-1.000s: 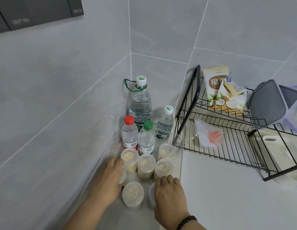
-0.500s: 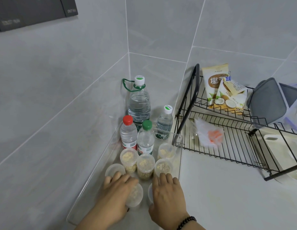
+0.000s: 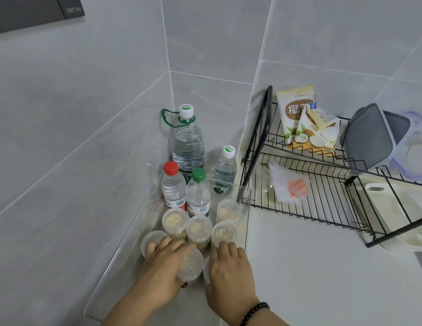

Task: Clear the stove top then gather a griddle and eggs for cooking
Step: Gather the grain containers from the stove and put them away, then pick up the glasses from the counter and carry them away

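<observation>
Two hands, the left hand and the right hand, worked among seven small lidded tubs, one under each palm and five just beyond the fingertips. Four water bottles stood farther out. Two coconut snack bags and one wire rack sat off to the right.
</observation>
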